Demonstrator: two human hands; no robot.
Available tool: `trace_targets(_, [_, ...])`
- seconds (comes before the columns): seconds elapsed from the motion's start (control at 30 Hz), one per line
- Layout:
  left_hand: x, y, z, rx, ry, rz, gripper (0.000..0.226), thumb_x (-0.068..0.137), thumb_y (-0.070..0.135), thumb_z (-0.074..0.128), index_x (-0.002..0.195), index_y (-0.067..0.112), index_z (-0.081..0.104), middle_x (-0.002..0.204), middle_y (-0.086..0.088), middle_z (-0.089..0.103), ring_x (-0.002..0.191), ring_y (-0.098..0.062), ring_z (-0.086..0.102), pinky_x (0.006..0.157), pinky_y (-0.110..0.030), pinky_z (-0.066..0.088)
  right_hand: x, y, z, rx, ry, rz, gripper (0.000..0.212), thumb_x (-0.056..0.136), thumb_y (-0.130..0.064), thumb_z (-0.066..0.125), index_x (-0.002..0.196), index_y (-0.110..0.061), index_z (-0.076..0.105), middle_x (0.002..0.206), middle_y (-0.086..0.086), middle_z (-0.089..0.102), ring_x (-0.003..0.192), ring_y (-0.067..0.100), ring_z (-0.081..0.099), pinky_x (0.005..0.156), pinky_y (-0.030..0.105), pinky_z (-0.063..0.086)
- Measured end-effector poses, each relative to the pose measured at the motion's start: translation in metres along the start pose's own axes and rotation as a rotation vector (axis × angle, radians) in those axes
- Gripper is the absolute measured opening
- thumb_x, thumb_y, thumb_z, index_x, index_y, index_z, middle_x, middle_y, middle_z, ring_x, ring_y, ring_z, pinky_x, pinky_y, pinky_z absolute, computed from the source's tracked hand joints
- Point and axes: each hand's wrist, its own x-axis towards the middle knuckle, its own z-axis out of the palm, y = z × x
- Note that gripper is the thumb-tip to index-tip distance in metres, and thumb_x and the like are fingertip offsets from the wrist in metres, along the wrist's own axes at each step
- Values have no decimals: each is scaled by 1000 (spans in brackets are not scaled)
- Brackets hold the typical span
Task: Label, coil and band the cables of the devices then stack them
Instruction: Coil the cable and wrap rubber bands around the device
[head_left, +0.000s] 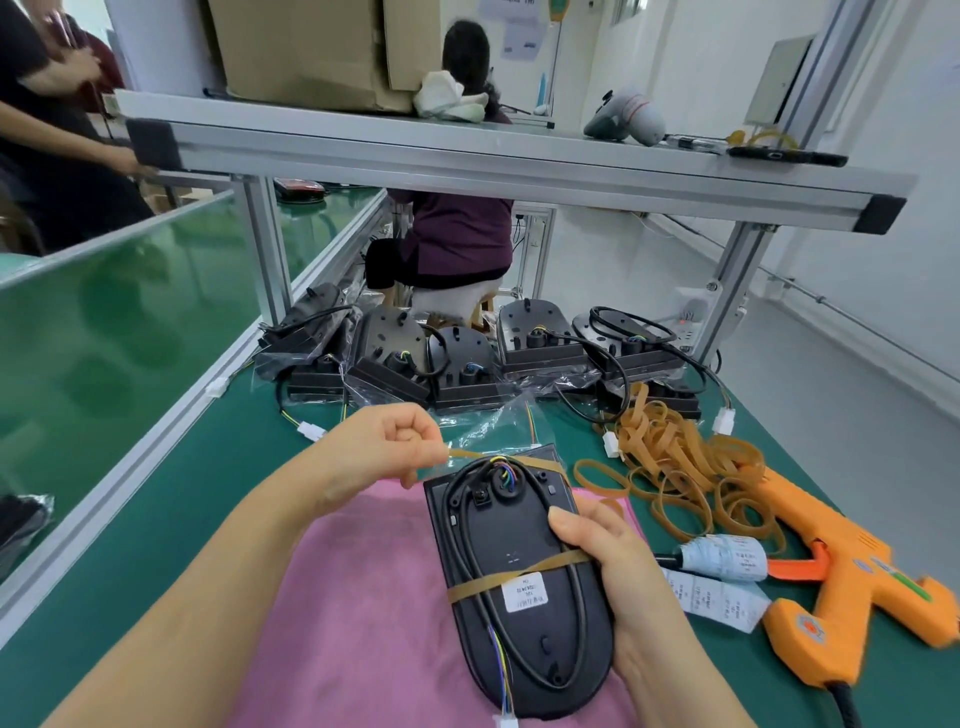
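Green matted counter (156, 519) under an aluminium-framed shelf, with a soft pink cloth (363, 597) spread at the near edge. On the cloth, back face up, a black plastic device (519, 551) – squared at the far end, rounded at the near one, long axis pointing away from the body and leaning slightly left. Laid in a long loop on that face, a round black cable (467, 525), pinned across the lower half by a flat tan rubber band (519, 574) beside a white printed label (523, 592). Right hand (602, 551) grasping the device's right edge, thumb flat on the back. Left hand (389, 447) clenched just up and left of the far end, pinching a second band (519, 460) and stretching it thin across that corner – clearly the nearer hand for the next move, likely a pull over the squared end, crosswise to the long axis. Just right, a loose heap of bands (670, 457), a paper label roll (724, 558) and an orange glue gun (841, 571). Further back, more devices (457, 364), some in clear bags, cables trailing.
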Motion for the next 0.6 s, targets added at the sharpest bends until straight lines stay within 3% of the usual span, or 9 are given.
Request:
trace_targets(0.1, [-4, -3, -5, 88, -95, 1, 11, 76, 16, 72, 79, 16, 62, 57, 2, 55, 60, -13, 54, 67, -19, 45, -1, -1, -4, -22, -14, -3, 30, 57, -16, 76, 87, -11, 73, 92, 24, 72, 70, 34, 71, 59, 37, 57])
trace_targets(0.2, [-1, -3, -3, 145, -21, 1, 15, 87, 5, 67, 81, 14, 56, 57, 4, 54, 58, -13, 54, 66, -26, 45, -2, -3, -3, -38, -16, -7, 40, 57, -16, 76, 95, -7, 70, 93, 24, 72, 71, 35, 71, 59, 38, 58])
trace_targets(0.33, [-2, -10, 9, 210, 90, -40, 18, 93, 17, 63, 82, 14, 50, 52, 9, 44, 53, -13, 53, 68, -34, 51, 0, -6, -1, -23, 8, -43, 44, 56, -18, 76, 99, -8, 70, 95, 22, 72, 73, 33, 70, 60, 37, 57])
trace_targets(0.47, [-4, -15, 22, 229, 242, -19, 16, 95, 18, 58, 82, 17, 49, 52, 6, 40, 46, -12, 46, 63, -35, 49, 2, -4, 1, 3, 43, -48, 31, 55, -18, 76, 85, -12, 72, 87, 19, 73, 66, 29, 70, 57, 36, 58])
trace_targets(0.6, [-4, -15, 35, 338, 419, 55, 16, 97, 23, 50, 82, 27, 48, 49, 7, 39, 48, -14, 41, 57, -39, 46, 4, 2, 5, -48, 108, -52, 45, 52, -22, 78, 94, -13, 65, 78, 12, 74, 62, 25, 69, 54, 33, 56])
